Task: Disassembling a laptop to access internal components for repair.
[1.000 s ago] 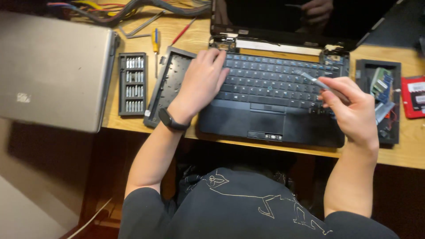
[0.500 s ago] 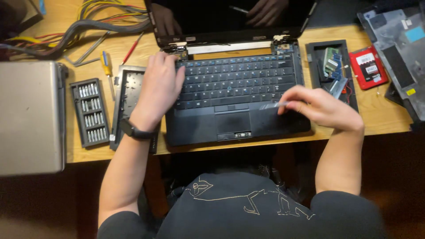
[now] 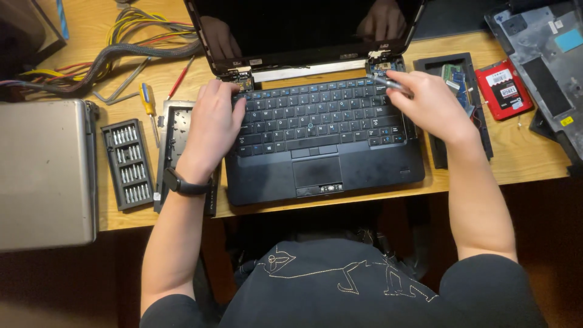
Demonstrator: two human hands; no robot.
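Nearest to me is the dark shirt of the person, with both forearms running up onto the wooden worktop [image 3: 486, 161]. A black watch [image 3: 182, 184] sits on the left wrist. Beyond it, the left hand [image 3: 212, 124] lies flat and open on the left end of the keyboard of the black laptop [image 3: 322, 176], fingers spread toward the left hinge; its grip is released, pressing rather than holding. The laptop lies open at the middle of the worktop, just in front of the person, screen dark and tilted back.

The right hand [image 3: 431, 103] is over the upper right corner of the keyboard, its grip closed around a slim silver screwdriver [image 3: 388, 82] whose tip points at the right hinge area.

Left of the laptop I see a dark frame piece [image 3: 173, 130] partly under the left forearm, then a case of screwdriver bits [image 3: 127, 164], then a closed grey laptop [image 3: 45, 173]. A yellow-handled screwdriver [image 3: 146, 100] lies above the bits. Right of the laptop stands a black tray [image 3: 464, 64] with a green memory module, and next to it a red drive [image 3: 503, 88]. Farthest back left, a bundle of coloured cables [image 3: 121, 45] curls across the worktop.
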